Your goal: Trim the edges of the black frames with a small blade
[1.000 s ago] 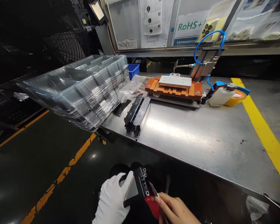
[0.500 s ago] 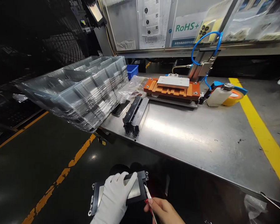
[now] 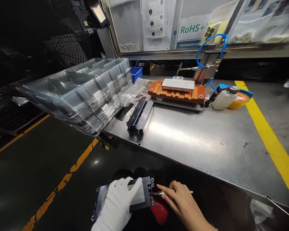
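My left hand, in a white glove, grips a black rectangular frame part with a grey panel, held flat below the table's front edge. My bare right hand holds a thin blade tool whose tip rests against the part's right edge. A red object sits just under that edge, partly hidden by my hand. Both hands are low in the view, in front of the steel table.
On the table lie a stack of black frame parts, an orange fixture with a white plate, a white bottle and a tape roll. Stacked clear plastic trays overhang the table's left end. Yellow lines mark the floor.
The black part went from tilted on edge to lying flat under my left hand. My right hand turned palm down and brought the blade sideways against the part's right edge.
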A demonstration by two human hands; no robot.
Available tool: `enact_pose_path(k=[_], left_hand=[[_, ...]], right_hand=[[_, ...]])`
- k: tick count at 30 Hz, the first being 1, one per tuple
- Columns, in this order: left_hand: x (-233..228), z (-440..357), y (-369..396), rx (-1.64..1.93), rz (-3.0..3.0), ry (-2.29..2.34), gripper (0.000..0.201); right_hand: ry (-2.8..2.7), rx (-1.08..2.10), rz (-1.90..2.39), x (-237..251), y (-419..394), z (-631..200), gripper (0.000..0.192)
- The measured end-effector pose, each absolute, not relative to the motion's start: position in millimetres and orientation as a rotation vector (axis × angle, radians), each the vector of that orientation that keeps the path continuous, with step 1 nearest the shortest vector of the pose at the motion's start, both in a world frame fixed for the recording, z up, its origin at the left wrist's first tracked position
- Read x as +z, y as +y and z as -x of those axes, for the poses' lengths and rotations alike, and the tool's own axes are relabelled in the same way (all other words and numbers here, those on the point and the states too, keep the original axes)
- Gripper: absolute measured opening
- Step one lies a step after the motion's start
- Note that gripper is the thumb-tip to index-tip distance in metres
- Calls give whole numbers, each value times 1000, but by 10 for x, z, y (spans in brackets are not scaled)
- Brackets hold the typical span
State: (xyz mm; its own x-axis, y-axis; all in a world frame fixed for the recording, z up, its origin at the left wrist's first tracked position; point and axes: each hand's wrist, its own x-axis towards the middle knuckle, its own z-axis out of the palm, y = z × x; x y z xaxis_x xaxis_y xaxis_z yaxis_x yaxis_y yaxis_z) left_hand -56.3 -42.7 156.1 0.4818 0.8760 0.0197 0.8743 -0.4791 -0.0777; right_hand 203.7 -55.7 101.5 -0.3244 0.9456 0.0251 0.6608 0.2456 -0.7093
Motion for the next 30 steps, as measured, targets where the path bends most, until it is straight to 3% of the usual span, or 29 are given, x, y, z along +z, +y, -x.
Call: enact_pose_path(k=[3,7,14,22,27,30], left_hand=[[1596,554,-423,47,2646,-1564,78],[1654,555,-402,78,2644,-1556,82],[1644,599,-367,157,2771,-1456,81],[1954,582,-201,514,3020,-1456,81],[1926,616,-212,476,3054,-1557,81],[1812,601,-268,482,2998,-1694,79]], right_hand=[[-2171,556,1387,955,-555,-2025,35],[-2218,411,1374,944,-535,-1999,35],[-2333,377,1304,934,-459,-2067,34],[-2369,436,1217,890,-417,-2085,34],[-2318,653,1265,1003,-454,-2072,35],[-2056,1151,1376,1107,-560,-2020,41]])
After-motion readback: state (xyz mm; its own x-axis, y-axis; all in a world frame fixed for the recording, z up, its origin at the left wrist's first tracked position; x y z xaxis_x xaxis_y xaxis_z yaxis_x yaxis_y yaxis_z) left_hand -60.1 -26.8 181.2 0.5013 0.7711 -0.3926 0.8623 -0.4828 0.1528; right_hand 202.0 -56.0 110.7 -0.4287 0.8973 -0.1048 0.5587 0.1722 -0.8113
